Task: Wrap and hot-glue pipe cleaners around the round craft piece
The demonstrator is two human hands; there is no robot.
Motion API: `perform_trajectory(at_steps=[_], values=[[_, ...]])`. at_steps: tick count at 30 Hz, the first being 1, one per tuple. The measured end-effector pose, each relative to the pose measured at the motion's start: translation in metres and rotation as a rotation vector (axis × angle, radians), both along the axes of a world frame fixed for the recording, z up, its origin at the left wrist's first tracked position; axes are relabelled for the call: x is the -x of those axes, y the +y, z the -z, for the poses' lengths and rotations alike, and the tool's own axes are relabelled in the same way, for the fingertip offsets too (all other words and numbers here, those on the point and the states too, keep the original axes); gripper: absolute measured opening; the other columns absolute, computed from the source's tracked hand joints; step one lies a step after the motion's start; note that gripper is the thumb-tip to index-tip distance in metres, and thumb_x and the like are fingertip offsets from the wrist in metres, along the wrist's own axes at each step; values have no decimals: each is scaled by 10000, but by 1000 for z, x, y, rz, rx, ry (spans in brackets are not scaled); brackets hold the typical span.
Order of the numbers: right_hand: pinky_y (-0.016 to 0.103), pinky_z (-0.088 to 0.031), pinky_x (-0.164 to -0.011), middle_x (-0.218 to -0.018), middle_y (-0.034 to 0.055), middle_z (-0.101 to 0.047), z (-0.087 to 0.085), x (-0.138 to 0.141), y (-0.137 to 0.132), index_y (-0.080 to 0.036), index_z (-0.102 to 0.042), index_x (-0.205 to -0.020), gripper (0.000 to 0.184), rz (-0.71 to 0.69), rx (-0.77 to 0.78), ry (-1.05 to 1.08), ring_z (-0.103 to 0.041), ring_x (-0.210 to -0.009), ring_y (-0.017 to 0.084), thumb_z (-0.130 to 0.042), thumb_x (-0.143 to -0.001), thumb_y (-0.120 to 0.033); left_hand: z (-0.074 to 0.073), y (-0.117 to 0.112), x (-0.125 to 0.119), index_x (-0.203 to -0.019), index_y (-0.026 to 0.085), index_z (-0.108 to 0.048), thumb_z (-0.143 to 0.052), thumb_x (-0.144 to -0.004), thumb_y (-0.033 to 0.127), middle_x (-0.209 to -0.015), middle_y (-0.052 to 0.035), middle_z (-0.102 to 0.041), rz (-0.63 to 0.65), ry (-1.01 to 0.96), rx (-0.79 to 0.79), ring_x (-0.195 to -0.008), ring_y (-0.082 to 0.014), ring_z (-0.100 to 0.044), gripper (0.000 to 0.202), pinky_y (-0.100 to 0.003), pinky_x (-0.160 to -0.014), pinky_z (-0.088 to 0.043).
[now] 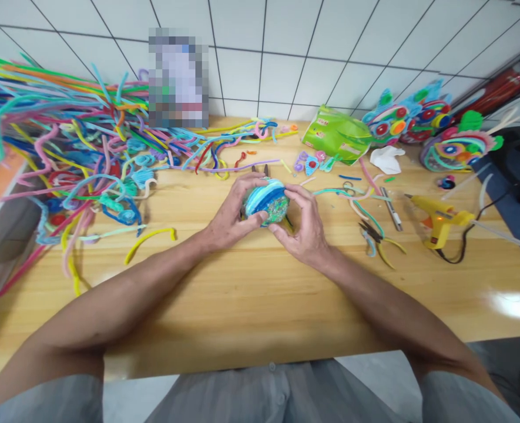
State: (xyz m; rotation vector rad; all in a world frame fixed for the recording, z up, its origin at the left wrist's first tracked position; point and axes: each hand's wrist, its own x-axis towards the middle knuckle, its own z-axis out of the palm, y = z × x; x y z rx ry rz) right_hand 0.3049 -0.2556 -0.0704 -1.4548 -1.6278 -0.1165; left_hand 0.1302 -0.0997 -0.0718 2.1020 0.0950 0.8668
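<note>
Lit brightly, fairly evenly. Marked by white glare on bench (251, 299) at far right, fainter at lower left. Shaded softly along near edge. Clearer on striped blue round piece (267, 202); blurred over pipe cleaners (43, 97) at far left. Stretched toward edges; pixelated in one upper block (178, 76).

Round piece (265, 198): left hand (231, 216) and right hand (306, 231) are covering its sides. Dark-tipped item (266, 170): is mostly hiding behind. Upright object (178, 79): pixelation is masking it. Pipe cleaners (43, 88): are overrunning the left edge.
</note>
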Motion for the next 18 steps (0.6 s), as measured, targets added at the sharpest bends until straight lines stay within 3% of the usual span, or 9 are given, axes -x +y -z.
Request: perform_trajectory(at_steps=[18], values=[[699,-506,-1204,-1574,185,-553,4,1,3,-307,-353,-1609,754,2,35,13,-563,-1479,402,-746,-978,-436,0,-5,-1,-1525,310,-478,-677,-1061,538,-1550,-142,-523,-18,-14,35,-1545,-334,-477,554,-583,-1279,-444]])
